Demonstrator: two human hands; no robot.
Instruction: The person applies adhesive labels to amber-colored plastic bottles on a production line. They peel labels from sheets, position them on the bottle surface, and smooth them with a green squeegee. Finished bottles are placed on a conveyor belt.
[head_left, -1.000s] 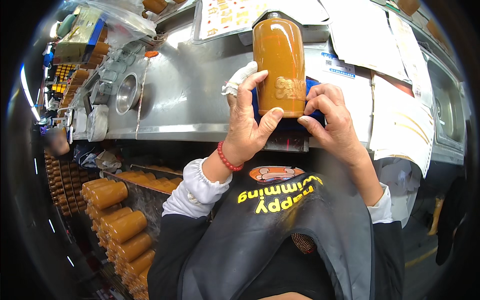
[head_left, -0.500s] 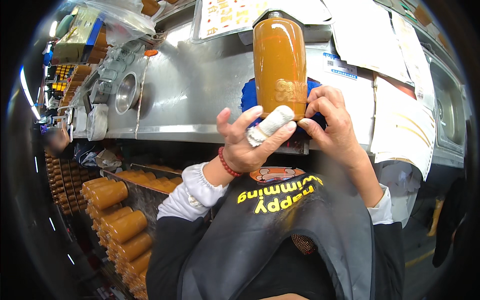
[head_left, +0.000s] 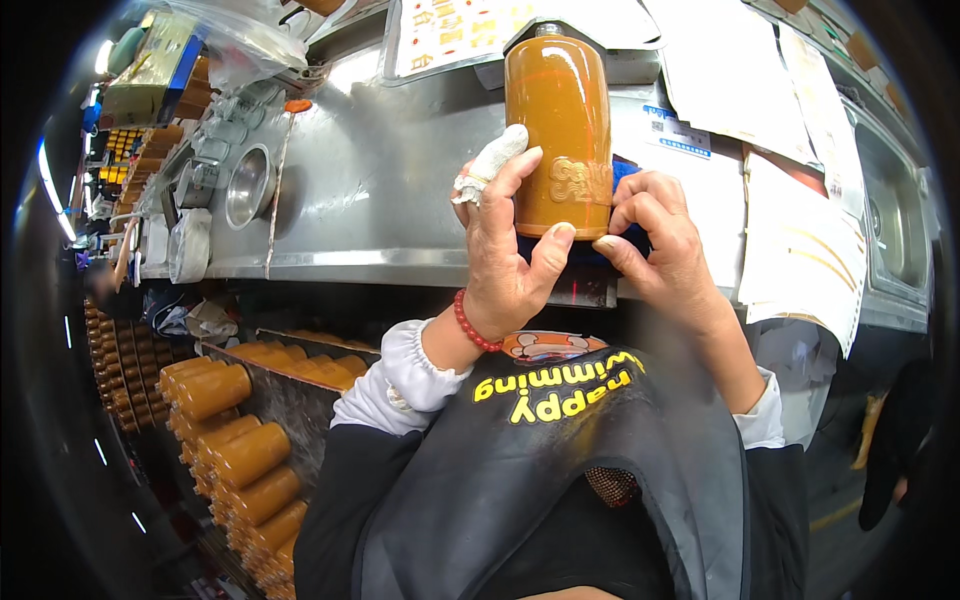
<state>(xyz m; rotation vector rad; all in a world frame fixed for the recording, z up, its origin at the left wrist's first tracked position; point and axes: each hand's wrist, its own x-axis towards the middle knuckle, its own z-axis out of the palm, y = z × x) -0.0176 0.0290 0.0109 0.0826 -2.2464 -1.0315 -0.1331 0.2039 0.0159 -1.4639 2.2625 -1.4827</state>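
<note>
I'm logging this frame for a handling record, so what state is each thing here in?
Orange bottle: upright, full, capped, held at its lower part.
Left hand: gripping the bottle, one finger bandaged.
Right hand: pressing a blue cloth to the bottle.
Stacked bottles: lying on their sides, full.
Metal funnel: empty, on the steel machine.

Stainless steel counter with a round metal funnel set in it; white paper sheets hang at right; rows of amber filled bottles lie racked at lower left; bright strip light at far left
</note>
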